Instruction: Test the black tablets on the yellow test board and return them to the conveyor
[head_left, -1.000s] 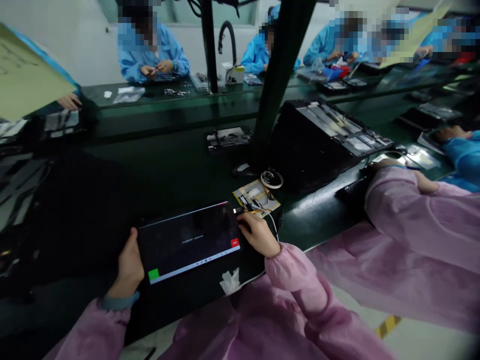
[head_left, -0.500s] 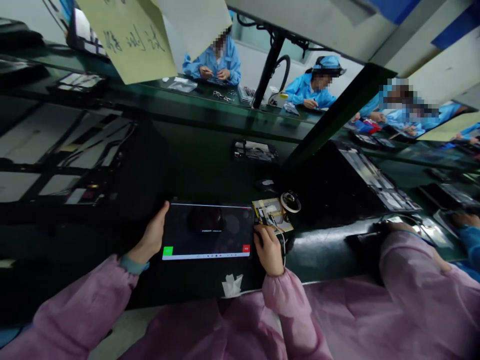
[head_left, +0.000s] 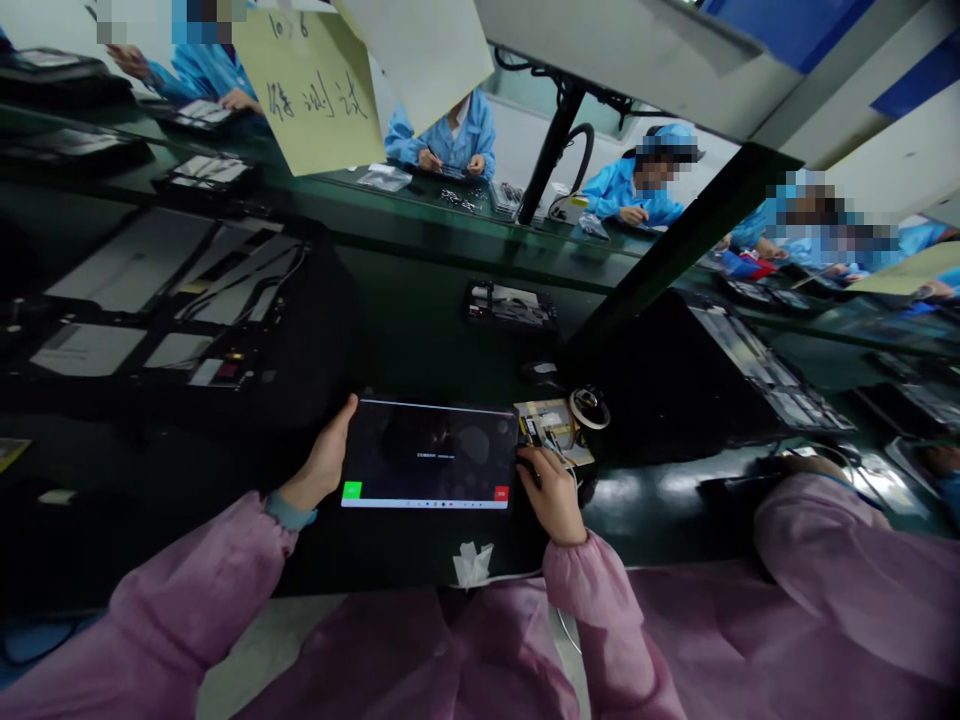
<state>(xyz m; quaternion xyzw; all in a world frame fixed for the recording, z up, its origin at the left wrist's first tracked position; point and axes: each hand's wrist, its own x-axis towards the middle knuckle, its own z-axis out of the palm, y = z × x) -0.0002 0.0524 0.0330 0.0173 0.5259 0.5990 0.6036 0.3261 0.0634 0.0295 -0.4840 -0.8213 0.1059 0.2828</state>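
Observation:
A tablet (head_left: 435, 450) with a lit screen is tilted up in front of me over the bench. Its dark screen has a small line of text in the middle, a green box at lower left and a red box at lower right. My left hand (head_left: 321, 465) grips the left edge, thumb along the upper corner and fingers hidden behind. At the right edge, my right hand (head_left: 551, 495) has its fingers curled against the side. A white cable (head_left: 574, 474) runs close by that hand; whether the fingertips also pinch it, I cannot tell.
Crumpled white tissue (head_left: 472, 565) lies near the bench's front edge. Beyond my right hand are a tape roll (head_left: 589, 408), a card (head_left: 531, 410) and a mouse (head_left: 541, 373). Opened devices (head_left: 135, 265) stand left; a black stack (head_left: 705, 370) stands right. Co-workers sit opposite and beside me.
The view has shifted, so the tablet and both hands appear slightly farther right and higher. Both hands keep their places at the tablet's edges, and the screen looks the same.

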